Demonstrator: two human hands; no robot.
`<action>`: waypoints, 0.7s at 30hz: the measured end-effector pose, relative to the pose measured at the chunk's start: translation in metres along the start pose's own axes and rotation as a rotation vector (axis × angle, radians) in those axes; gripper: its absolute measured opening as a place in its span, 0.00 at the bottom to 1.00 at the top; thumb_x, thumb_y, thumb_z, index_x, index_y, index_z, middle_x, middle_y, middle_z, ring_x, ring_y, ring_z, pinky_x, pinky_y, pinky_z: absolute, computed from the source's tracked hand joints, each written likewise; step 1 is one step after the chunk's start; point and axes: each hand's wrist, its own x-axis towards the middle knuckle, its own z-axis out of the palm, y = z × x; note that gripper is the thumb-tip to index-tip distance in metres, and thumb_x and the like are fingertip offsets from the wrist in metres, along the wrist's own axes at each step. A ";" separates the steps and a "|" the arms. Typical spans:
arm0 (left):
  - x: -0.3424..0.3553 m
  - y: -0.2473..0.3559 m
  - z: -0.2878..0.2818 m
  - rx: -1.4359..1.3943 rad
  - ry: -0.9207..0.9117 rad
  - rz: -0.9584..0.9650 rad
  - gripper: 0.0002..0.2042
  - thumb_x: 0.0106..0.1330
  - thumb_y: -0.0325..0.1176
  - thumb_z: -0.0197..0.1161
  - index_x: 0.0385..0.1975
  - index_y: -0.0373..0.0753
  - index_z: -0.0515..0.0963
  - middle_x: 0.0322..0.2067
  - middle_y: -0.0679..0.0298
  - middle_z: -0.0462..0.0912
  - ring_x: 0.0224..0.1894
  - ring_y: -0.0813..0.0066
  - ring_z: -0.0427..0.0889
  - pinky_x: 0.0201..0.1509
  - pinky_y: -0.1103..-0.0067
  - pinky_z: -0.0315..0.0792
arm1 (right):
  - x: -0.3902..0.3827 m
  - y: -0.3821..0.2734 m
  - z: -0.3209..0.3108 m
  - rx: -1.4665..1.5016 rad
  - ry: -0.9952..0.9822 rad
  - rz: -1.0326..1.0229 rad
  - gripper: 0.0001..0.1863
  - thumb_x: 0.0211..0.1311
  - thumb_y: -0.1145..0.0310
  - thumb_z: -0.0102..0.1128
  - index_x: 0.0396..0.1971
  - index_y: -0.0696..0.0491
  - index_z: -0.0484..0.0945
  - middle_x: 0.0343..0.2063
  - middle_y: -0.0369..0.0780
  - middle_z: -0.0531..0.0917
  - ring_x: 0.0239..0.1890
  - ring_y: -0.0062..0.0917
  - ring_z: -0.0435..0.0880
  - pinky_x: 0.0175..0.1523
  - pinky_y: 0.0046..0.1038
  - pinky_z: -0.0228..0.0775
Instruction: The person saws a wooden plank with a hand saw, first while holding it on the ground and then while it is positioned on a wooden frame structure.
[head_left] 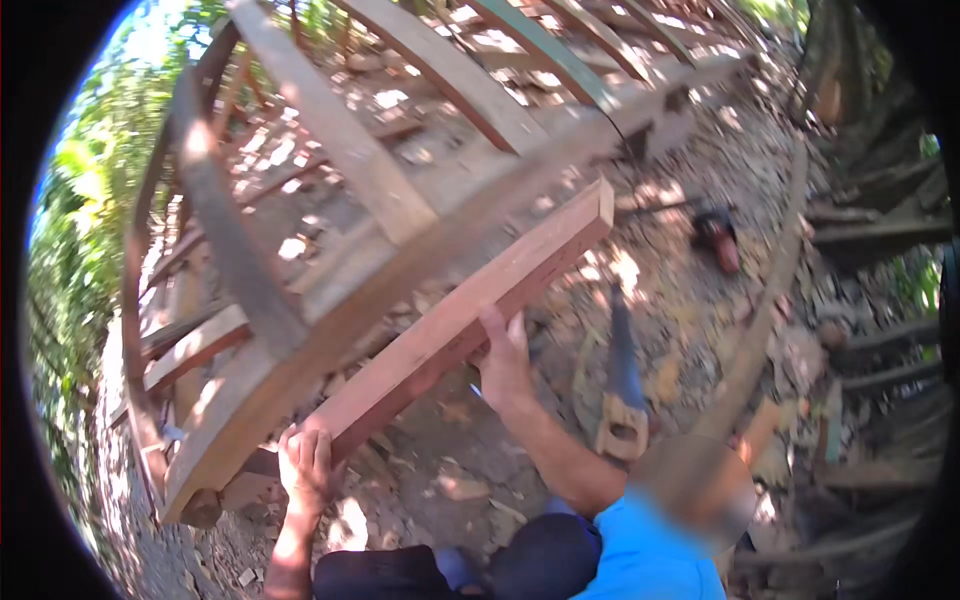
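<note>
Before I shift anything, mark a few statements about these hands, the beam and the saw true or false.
1. The left hand holds the lower-left end of the reddish beam. True.
2. The right hand is at the beam's upper-right tip. False: the right hand is partway along it.
3. The handsaw rests on the beam. False: the handsaw is on the ground, right of the beam.
4. A bright blue shirt shows at lower right. True.
</note>
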 end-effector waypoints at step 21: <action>0.001 0.070 0.181 -0.341 -0.703 -0.444 0.60 0.44 0.47 0.83 0.79 0.38 0.54 0.67 0.44 0.69 0.70 0.41 0.67 0.75 0.53 0.60 | 0.066 0.140 -0.181 0.052 0.240 0.286 0.38 0.59 0.72 0.64 0.71 0.48 0.60 0.58 0.42 0.74 0.61 0.34 0.76 0.53 0.46 0.79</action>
